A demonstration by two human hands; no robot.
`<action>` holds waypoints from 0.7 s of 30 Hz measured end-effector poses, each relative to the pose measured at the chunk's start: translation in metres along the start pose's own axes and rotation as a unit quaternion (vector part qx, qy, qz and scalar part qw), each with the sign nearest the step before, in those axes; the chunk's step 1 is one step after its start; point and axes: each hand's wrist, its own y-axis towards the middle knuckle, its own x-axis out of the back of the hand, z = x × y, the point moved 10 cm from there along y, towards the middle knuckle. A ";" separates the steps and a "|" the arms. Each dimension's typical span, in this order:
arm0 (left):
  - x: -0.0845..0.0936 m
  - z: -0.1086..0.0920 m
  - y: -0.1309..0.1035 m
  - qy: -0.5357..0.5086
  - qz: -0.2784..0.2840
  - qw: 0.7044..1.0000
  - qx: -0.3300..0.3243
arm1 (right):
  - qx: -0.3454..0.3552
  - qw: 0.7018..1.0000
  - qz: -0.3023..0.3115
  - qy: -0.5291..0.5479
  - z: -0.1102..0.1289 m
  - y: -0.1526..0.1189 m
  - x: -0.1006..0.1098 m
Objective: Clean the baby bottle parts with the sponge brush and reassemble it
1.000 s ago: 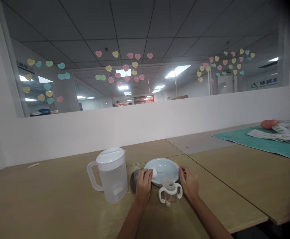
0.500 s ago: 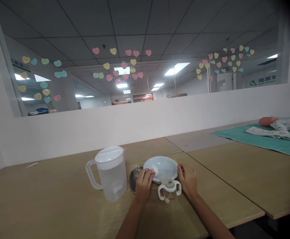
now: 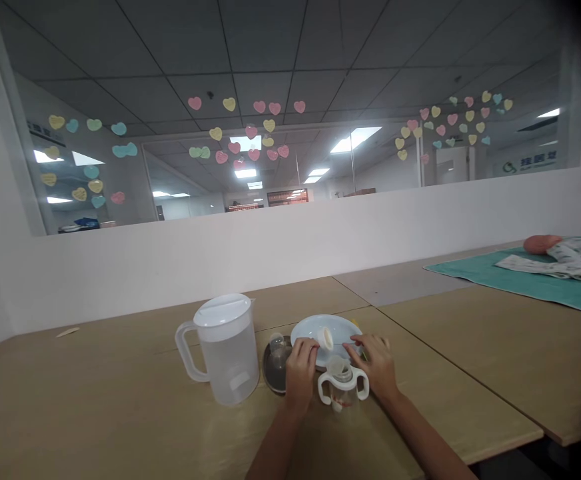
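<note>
One wide tan wooden counter (image 3: 95, 407) holds my tall see-through plastic jug (image 3: 233, 360), my round pale-blue bowl (image 3: 304, 327) and my clear bottle with two white handles (image 3: 343, 383). My right hand (image 3: 378, 363) just came in over the bowl; its fingers are narrow, and I can't tell if they hold anything. My left hand (image 3: 300, 375) pinches the small round white cap (image 3: 326, 339), now tipped up over the bowl, between both hands.
</note>
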 end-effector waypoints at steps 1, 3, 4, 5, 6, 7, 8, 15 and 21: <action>-0.003 -0.001 0.000 -0.008 0.007 1.000 0.003 | 0.012 1.000 0.001 0.004 0.005 0.001 0.001; -0.010 -0.002 0.001 -0.021 0.019 1.000 0.007 | 0.034 0.999 0.006 0.007 0.012 0.003 0.000; -0.013 -0.003 0.000 -0.028 0.025 0.999 0.007 | 0.044 0.999 0.013 0.006 0.014 0.003 -0.001; -0.015 -0.003 0.000 -0.034 0.030 0.999 0.006 | 0.056 0.998 0.024 0.005 0.016 0.003 -0.004; -0.017 -0.002 0.000 -0.040 0.032 0.999 0.006 | 0.068 0.997 0.039 0.005 0.017 0.003 -0.008; -0.018 -0.002 0.000 -0.044 0.033 0.998 0.007 | 0.081 0.995 0.057 0.006 0.019 0.002 -0.013; -0.019 -0.001 0.000 -0.046 0.034 0.998 0.007 | 0.093 0.993 0.075 0.008 0.020 0.002 -0.018; -0.026 0.001 -0.001 -0.028 0.059 0.998 0.004 | 0.125 0.989 0.082 -0.002 0.023 -0.002 -0.031; -0.021 -0.014 -0.002 -0.008 0.065 0.997 -0.049 | 0.127 0.990 0.056 0.009 0.022 -0.002 -0.028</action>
